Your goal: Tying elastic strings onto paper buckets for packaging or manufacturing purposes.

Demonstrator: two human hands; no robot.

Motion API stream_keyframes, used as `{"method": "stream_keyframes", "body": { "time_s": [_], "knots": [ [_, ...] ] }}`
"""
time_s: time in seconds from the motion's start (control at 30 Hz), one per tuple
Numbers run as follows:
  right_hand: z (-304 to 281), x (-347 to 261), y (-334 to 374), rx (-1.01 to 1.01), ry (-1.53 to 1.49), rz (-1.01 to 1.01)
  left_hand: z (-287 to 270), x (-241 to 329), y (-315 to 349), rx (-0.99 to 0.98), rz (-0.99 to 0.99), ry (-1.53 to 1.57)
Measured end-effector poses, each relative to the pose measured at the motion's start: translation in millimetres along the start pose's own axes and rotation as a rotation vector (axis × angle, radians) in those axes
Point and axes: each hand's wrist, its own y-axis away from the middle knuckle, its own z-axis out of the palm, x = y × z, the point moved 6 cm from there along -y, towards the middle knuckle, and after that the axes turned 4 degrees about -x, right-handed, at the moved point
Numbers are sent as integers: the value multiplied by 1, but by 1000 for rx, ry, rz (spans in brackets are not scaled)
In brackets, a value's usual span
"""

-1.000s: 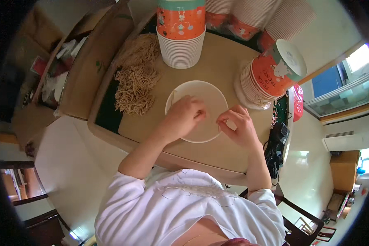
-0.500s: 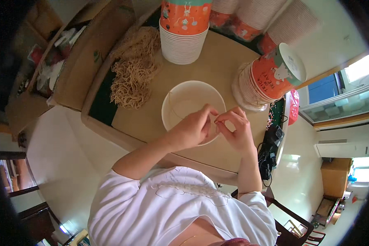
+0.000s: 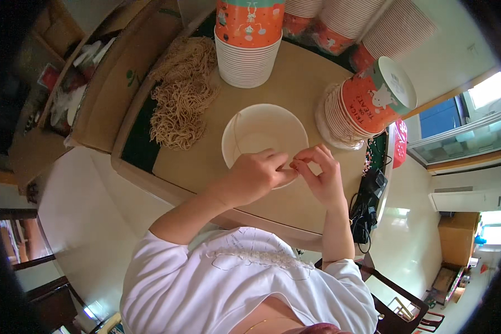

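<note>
A white paper bucket (image 3: 278, 123) stands mouth up on the table before me. A thin beige string (image 3: 236, 131) hangs over its inner left wall and runs down toward my left hand. My left hand (image 3: 257, 175) is closed at the bucket's near rim, back of the hand up, its fingertips turned toward the right hand. My right hand (image 3: 320, 177) pinches thumb and forefinger at the rim's near right side, apparently on the string's end. The fingertips of both hands almost meet there, and what lies between them is mostly hidden.
A heap of beige strings (image 3: 181, 97) lies at the left. Nested orange and white buckets (image 3: 247, 61) stand behind; another stack (image 3: 367, 106) is at the right, with more bucket stacks (image 3: 395, 33) farther back. Black cables (image 3: 363, 214) sit by the right edge, a cardboard box (image 3: 108, 94) far left.
My left hand has rolled over, its back now facing up and its fingers lower at the rim. The bucket has shifted slightly. My right hand keeps its pinch in nearly the same place.
</note>
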Motion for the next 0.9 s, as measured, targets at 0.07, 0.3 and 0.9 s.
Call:
{"method": "stream_keyframes", "body": {
  "time_s": [0.07,0.3,0.9],
  "knots": [
    [1,8,2,20,-112,116,-1,5,-3,58,42,-182],
    [10,6,7,61,-159,122,2,-13,-3,74,-183,267],
    [40,-11,35,579,-96,-32,48,-59,14,-352,-885,1422]
  ]
}}
